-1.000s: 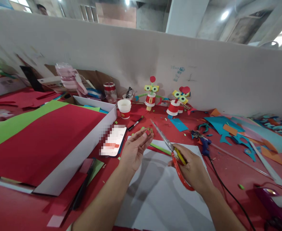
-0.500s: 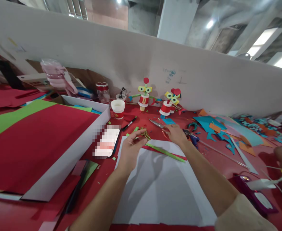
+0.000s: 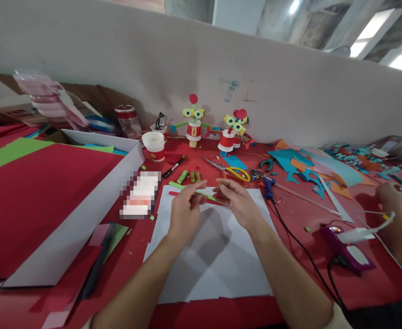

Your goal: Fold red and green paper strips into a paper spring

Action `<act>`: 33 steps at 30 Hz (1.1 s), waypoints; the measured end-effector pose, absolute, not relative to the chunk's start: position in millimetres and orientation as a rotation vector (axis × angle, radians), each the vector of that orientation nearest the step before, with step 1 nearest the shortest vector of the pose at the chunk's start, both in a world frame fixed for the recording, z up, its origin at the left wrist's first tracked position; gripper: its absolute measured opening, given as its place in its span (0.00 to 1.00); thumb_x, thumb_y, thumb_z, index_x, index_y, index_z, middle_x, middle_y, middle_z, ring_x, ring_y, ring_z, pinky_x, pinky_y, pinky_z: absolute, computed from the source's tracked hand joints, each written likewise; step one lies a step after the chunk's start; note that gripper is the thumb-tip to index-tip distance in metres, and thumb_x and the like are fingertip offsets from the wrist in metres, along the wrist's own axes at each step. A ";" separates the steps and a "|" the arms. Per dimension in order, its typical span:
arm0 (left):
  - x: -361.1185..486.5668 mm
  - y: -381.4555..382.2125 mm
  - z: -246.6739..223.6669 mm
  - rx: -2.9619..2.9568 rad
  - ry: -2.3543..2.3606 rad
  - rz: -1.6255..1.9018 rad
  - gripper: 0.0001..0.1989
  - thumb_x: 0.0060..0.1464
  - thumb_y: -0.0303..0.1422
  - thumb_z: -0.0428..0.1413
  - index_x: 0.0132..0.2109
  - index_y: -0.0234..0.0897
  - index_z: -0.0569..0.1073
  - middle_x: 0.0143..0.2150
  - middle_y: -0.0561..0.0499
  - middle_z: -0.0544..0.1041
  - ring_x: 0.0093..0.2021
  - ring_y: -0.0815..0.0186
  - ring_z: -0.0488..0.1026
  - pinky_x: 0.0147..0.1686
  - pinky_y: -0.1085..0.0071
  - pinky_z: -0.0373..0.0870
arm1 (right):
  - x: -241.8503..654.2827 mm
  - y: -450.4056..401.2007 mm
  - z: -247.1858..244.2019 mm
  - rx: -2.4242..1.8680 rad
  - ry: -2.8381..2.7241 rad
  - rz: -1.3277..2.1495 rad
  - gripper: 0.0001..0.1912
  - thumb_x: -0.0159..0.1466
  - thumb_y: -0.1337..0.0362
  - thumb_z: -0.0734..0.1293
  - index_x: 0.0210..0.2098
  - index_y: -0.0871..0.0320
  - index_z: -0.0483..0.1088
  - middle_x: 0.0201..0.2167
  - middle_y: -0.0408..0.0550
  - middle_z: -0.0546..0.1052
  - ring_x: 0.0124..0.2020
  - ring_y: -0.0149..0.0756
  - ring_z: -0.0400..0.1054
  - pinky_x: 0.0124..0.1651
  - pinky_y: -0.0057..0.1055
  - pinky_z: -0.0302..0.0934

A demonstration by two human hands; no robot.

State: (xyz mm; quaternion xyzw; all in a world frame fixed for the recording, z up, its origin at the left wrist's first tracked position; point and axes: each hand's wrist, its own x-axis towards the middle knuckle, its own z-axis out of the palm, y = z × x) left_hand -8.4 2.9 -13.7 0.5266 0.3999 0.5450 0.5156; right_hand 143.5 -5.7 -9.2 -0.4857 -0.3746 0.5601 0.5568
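Observation:
Above the white paper (image 3: 211,256), my right hand (image 3: 238,201) pinches a small folded striped paper spring (image 3: 222,186), partly covered by the fingers. My left hand (image 3: 187,212) is beside it with curved, parted fingers and nothing visible in them. A green paper strip (image 3: 206,196) and a red paper strip (image 3: 174,193) lie on the sheet's far edge, partly behind my hands. Just beyond are a green folded spring (image 3: 182,177) and a striped folded spring (image 3: 195,176). Yellow-handled scissors (image 3: 238,173) rest behind my right hand.
A box (image 3: 67,246) of coloured sheets, a phone (image 3: 141,195) and a cup (image 3: 154,145) are leftward. Two paper-cup figures (image 3: 193,130) stand by the wall. A glue gun (image 3: 268,186), paper scraps (image 3: 290,164), a purple power strip (image 3: 346,251) and another person's hand (image 3: 391,198) are rightward.
The scissors, earlier in my right hand, now lie on the table. The striped spring has passed from my left hand to my right, which moved in toward the left. The view has shifted.

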 end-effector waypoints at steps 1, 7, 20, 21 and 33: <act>-8.8 4.3 -13.5 1.227 1.004 1.278 0.13 0.48 0.27 0.57 0.43 0.41 0.78 0.36 0.48 0.77 0.30 0.67 0.71 0.30 0.74 0.68 | 147.0 -5.2 -8.0 -1.153 -0.857 1.338 0.17 0.53 0.57 0.71 0.41 0.54 0.72 0.32 0.41 0.74 0.32 0.30 0.69 0.40 0.30 0.64; -2.2 3.3 -14.9 1.014 0.918 1.010 0.19 0.40 0.32 0.65 0.44 0.39 0.76 0.35 0.50 0.77 0.32 0.68 0.71 0.32 0.73 0.67 | 143.2 -9.6 -4.1 -1.157 -0.966 1.275 0.17 0.54 0.55 0.70 0.43 0.50 0.73 0.34 0.41 0.73 0.34 0.29 0.67 0.38 0.28 0.62; -2.5 5.0 -11.3 0.590 0.752 0.984 0.12 0.36 0.29 0.68 0.32 0.35 0.76 0.28 0.53 0.76 0.24 0.76 0.69 0.26 0.79 0.67 | 169.1 -12.0 8.4 -1.513 -1.167 0.417 0.14 0.61 0.55 0.63 0.39 0.55 0.75 0.32 0.48 0.74 0.34 0.38 0.66 0.39 0.36 0.61; -2.6 4.9 -10.6 0.579 0.746 0.976 0.12 0.36 0.29 0.68 0.32 0.34 0.76 0.27 0.53 0.75 0.22 0.77 0.68 0.23 0.80 0.65 | 170.9 -12.7 9.8 -1.566 -1.228 0.272 0.12 0.59 0.57 0.64 0.39 0.54 0.76 0.37 0.50 0.75 0.41 0.43 0.66 0.45 0.41 0.60; 1.1 -0.8 -11.6 0.957 0.861 1.021 0.11 0.39 0.29 0.65 0.34 0.34 0.77 0.30 0.51 0.76 0.27 0.73 0.68 0.27 0.76 0.64 | 141.4 -18.9 1.2 -1.222 -1.294 0.937 0.13 0.59 0.59 0.66 0.44 0.54 0.73 0.37 0.46 0.77 0.38 0.34 0.70 0.42 0.32 0.64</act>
